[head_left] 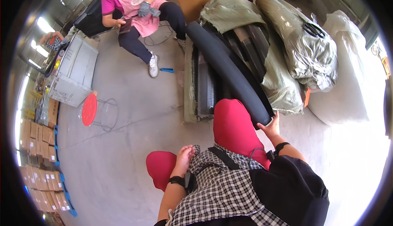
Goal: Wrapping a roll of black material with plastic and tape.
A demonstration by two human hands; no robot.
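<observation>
My right hand [271,126] grips the near end of a long, smooth black curved piece [229,68], shaped like a bent trough. It slants away to the upper left, over several other dark long pieces [245,41] in an opened woven sack [282,86]. Its exact kind I cannot tell. My left hand [185,159] is closed above my lap, beside the black-and-white checked apron [221,181]; whatever its fingers hold, if anything, is hidden.
Scissors [313,30] with black handles lie on a wrapped sack [303,45] at right. A white sack [344,62] stands beyond it. A co-worker in a pink apron [137,4] sits ahead, holding a phone. Left are a red stool [89,109], a grey cabinet [73,70] and stacked cartons [41,138]. A blue-handled tool [167,70] lies on the floor.
</observation>
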